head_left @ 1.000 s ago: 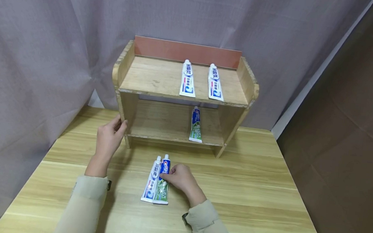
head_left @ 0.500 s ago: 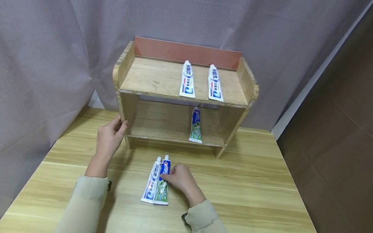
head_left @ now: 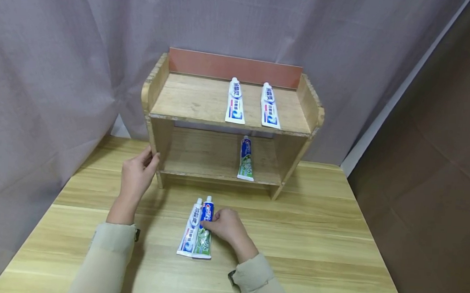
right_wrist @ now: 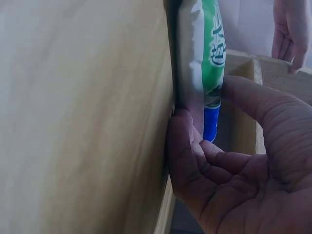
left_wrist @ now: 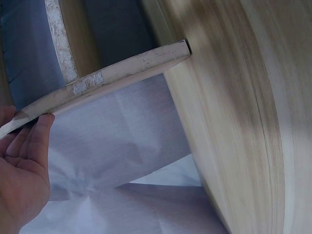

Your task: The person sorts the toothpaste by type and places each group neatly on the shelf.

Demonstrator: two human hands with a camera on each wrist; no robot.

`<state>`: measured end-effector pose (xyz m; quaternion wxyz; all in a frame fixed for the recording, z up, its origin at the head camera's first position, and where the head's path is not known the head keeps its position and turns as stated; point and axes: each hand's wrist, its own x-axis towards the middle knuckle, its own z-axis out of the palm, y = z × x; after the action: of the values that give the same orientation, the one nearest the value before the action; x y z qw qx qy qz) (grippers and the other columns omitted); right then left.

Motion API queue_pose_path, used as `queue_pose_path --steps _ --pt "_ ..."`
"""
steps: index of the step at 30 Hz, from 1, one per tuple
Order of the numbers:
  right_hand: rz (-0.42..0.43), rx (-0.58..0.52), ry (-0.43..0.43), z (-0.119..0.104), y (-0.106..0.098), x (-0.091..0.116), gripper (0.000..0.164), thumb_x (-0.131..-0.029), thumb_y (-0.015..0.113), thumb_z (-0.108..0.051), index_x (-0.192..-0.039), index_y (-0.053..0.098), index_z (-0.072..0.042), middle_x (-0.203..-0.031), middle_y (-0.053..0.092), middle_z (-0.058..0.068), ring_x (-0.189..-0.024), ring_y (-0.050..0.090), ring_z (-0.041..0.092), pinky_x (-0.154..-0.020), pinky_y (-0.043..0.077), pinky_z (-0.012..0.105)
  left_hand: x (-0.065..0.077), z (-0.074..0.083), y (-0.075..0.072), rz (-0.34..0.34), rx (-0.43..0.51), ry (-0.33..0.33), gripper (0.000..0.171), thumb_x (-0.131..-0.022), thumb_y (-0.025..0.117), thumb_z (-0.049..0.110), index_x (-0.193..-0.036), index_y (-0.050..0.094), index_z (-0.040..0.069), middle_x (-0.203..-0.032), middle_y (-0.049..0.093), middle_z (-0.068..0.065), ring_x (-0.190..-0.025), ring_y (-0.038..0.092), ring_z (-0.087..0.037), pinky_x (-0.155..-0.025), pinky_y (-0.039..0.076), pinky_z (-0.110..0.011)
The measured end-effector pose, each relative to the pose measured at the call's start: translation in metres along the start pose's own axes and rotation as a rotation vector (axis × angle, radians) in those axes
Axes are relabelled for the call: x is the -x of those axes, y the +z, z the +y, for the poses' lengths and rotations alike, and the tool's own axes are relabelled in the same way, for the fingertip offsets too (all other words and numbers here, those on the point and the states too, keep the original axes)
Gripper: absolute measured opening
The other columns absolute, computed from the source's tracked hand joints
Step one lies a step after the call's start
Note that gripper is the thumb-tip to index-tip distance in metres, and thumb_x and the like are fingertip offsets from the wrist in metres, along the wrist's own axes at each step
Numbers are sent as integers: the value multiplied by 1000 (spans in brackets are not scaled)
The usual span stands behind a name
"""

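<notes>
My left hand [head_left: 138, 174] grips the left side panel of a small two-tier wooden shelf [head_left: 230, 127]; in the left wrist view, the fingers [left_wrist: 36, 141] lie against the panel's outer face. On the table, my right hand [head_left: 229, 229] pinches a blue and green toothpaste tube [head_left: 203, 245], its thumb on top. The right wrist view has the fingers curled at the side of that tube [right_wrist: 213, 53], low by the tabletop. A white toothpaste tube [head_left: 190, 230] lies right against its left side. Both caps point toward the shelf.
Two white toothpaste tubes [head_left: 235, 101] [head_left: 270, 107] lie on the upper tier, right of its middle. Another blue and green toothpaste tube [head_left: 246, 160] lies on the lower tier. Grey curtain [head_left: 80, 60] hangs behind, and a brown panel [head_left: 437, 158] stands along the table's right side.
</notes>
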<state>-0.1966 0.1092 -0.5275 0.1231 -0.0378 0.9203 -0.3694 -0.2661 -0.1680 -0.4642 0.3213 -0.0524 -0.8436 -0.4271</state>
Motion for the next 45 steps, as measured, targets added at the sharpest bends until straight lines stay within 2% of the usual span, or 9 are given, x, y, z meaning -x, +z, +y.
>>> queue_pose_path --steps 14,20,25,31,45 --pt "11 -45 -7 6 4 -3 49 -81 82 -38 -54 48 -16 -49 40 -8 -45 35 8 -42 28 21 3 -2 0 -14 10 -18 28 -98 65 16 -122 72 4 -106 73 -20 -92 74 -34 -76 63 -42" --pt "-5 -99 13 8 2 -3 47 -81 82 -37 -56 49 -16 -50 42 -8 -45 37 8 -42 29 21 2 -2 0 1 0 -8 25 -97 65 16 -117 73 5 -103 74 -19 -91 74 -34 -76 63 -44" --pt "-17 -153 19 7 -3 -1 42 -81 82 -32 -58 54 -13 -52 50 -4 -47 42 9 -43 35 21 2 -2 0 1 0 -7 24 -97 66 16 -117 74 5 -103 74 -19 -91 74 -33 -76 63 -43" --pt "-29 -207 37 9 -4 -2 37 -82 83 -30 -62 59 -10 -63 66 5 -55 56 14 -49 47 22 1 -2 0 1 -3 -5 24 -97 65 16 -116 74 4 -103 74 -19 -91 74 -34 -76 63 -43" --pt "-28 -272 23 11 -5 -1 38 -82 84 -27 -62 56 -10 -64 65 6 -56 59 16 -50 50 24 0 -1 0 -4 -2 0 22 -97 65 17 -112 74 4 -101 74 -19 -90 75 -34 -75 64 -44"
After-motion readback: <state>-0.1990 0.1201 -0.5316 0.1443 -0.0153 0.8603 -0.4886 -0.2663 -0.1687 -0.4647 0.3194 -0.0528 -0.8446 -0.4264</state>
